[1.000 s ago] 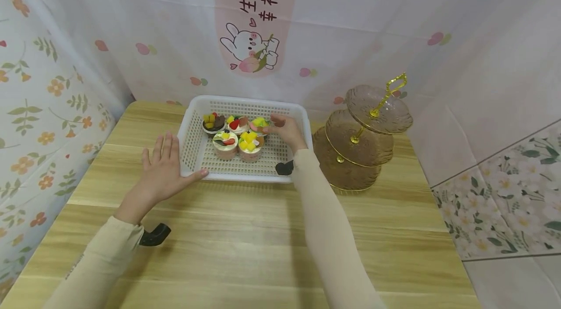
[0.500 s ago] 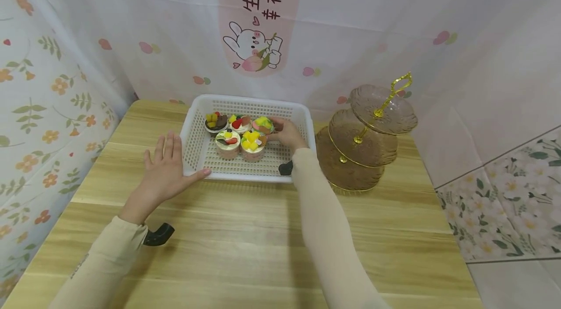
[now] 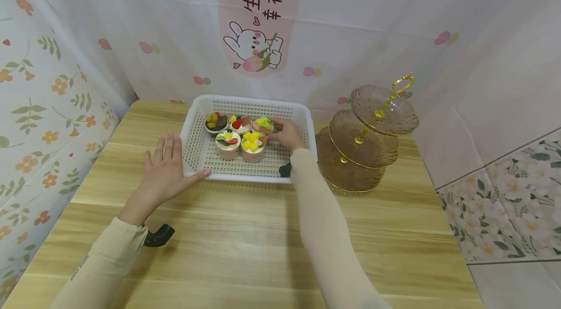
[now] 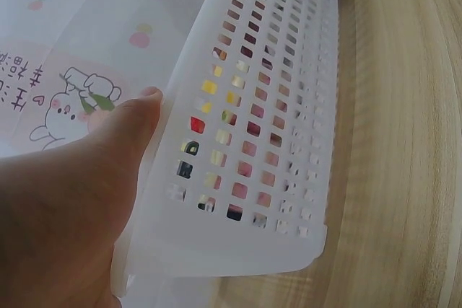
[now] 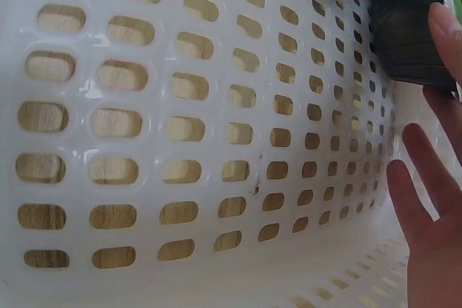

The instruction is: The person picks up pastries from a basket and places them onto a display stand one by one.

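Observation:
A white perforated plastic basket (image 3: 245, 178) holds several toy dessert cups topped with fruit, such as one with yellow cubes (image 3: 251, 141) and one with a red slice (image 3: 228, 142). My right hand (image 3: 287, 134) reaches inside and pinches the back right dessert cup (image 3: 263, 125). That cup's black pleated side (image 5: 411, 41) shows between thumb and forefinger in the right wrist view, while the other fingers (image 5: 411, 192) are spread. My left hand (image 3: 164, 168) lies by the basket's left side with straight fingers, its thumb (image 4: 141, 110) on the rim in the left wrist view.
A three-tier stand (image 3: 364, 138) of amber scalloped plates with a gold handle stands right of the basket. Both rest on a wooden table (image 3: 236, 245). A printed curtain (image 3: 175, 22) hangs behind, and a flowered cloth (image 3: 39, 119) is at the left.
My right hand has moved in beside the back right dessert cup and closed on it. The left hand keeps its place at the basket. The head view has shifted slightly.

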Demonstrator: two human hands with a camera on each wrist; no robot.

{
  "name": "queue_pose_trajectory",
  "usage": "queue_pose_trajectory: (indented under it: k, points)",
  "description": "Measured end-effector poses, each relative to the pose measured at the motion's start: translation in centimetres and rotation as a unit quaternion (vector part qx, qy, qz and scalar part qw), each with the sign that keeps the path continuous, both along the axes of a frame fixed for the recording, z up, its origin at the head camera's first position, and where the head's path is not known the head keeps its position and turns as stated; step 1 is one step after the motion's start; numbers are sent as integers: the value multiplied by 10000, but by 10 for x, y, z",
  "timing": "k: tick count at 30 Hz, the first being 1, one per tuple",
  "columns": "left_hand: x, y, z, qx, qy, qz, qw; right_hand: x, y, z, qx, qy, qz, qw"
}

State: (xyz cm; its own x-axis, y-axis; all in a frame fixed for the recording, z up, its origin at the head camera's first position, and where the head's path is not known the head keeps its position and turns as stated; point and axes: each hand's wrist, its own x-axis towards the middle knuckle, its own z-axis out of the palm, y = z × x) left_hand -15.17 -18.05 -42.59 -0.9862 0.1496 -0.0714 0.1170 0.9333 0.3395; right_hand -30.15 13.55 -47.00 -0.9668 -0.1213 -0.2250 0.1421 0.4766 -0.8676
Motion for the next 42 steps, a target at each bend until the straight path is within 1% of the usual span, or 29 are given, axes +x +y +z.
queue_pose_trajectory:
  k: [7, 15, 18, 23, 27, 30, 33, 37, 42]
  points:
    - [1, 2, -1, 21, 4, -23, 10000, 1, 4, 1, 183, -51, -136, 9997]
    - [0, 4, -2, 19, 2, -34, 10000, 2, 8, 3, 67, -159, -243, 9996]
    - [0, 4, -1, 54, -27, -35, 10000, 1, 9, 5, 2, -120, -289, 9995]
    - [-1, 4, 0, 84, -35, -29, 10000, 2, 9, 15, -80, 103, -238, 9996]
    - [-1, 4, 2, -87, 66, -1, 9999, 4, 10, 26, 60, 364, -126, 9992]
    - [1, 4, 5, -225, 154, 65, 9996, 6, 12, 37, 132, 575, -56, 9982]
    - [3, 3, 7, -248, 171, 132, 9995, 7, 12, 52, 71, 806, -11, 9967]
    - [3, 3, 8, -209, 108, 163, 9996, 7, 10, 79, 81, 1174, 13, 9931]
    - [4, 2, 5, -98, 18, 163, 9998, 8, 5, 112, 75, 1690, 150, 9855]
